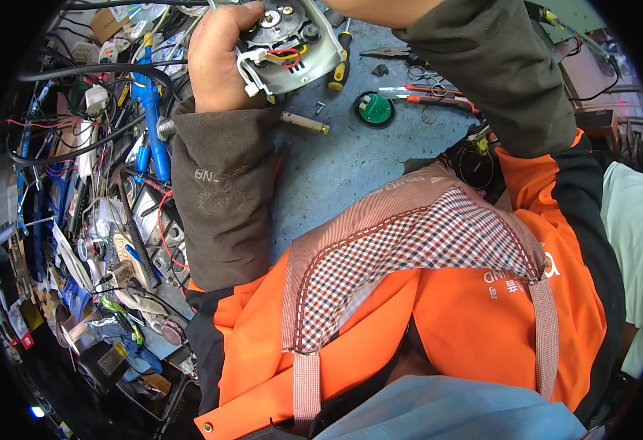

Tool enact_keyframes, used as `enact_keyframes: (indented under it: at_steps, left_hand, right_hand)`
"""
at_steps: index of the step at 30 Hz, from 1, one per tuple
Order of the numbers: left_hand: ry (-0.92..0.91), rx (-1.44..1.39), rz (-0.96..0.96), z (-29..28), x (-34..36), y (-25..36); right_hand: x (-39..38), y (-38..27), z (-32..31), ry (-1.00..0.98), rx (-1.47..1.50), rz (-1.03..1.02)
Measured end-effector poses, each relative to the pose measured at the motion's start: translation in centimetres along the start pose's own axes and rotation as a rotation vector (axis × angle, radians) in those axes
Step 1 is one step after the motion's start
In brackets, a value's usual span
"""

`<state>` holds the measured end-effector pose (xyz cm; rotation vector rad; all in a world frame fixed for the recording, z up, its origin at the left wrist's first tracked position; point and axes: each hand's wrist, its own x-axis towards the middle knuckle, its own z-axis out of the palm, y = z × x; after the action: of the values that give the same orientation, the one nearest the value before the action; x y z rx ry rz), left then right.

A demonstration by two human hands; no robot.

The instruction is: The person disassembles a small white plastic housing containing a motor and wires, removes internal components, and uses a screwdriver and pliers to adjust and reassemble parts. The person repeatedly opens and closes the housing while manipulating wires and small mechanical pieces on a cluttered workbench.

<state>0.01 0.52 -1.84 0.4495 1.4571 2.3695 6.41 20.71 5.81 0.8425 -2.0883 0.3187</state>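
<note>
White appliance housing point(292, 44), open side up with red, yellow and white wires showing, sits at the far edge of the blue tabletop point(336, 169). Left hand point(222, 59) has its grip wrapped round the housing's left edge. Right hand is cut off at the frame top, grip can't tell. Brass bolt point(305, 122) and green round board point(374, 108) lie just beside it.

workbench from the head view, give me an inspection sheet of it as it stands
surface: blue workbench top, bare patch near the chest
job's things: white plastic appliance housing with red and yellow wires, held up at the top edge
clutter: brass cylinder, round green circuit board, red-handled pliers, yellow screwdriver
grips: left hand clasps the housing; right hand out of frame
cables: black cables over the left-hand heap of tools
surroundings: orange jacket, checked apron
</note>
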Motion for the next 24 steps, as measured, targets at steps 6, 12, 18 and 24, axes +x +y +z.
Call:
enact_keyframes:
  at_steps: [6, 12, 18, 24]
  left_hand:
    - [-0.201, -0.187, -0.133, 1.1, -0.4, 0.9]
    - [-0.159, -0.311, -0.118, 0.4, 0.7, -0.5]
    - [-0.061, -0.305, -0.049, 0.4, 1.0, -0.8]
    - [-0.186, -0.206, -0.042, -0.4, 2.1, -0.2]
  right_hand:
    - [-0.1, -2.3, -0.8, 0.126, 0.401, 0.65]
    - [-7.6, 0.1, 3.9, -0.536, 0.304, 0.878]
    - [-7.2, 0.3, 4.5, -0.867, -0.004, 0.811]
    - [-8.4, -0.3, 6.6, -0.805, -0.035, 0.735]
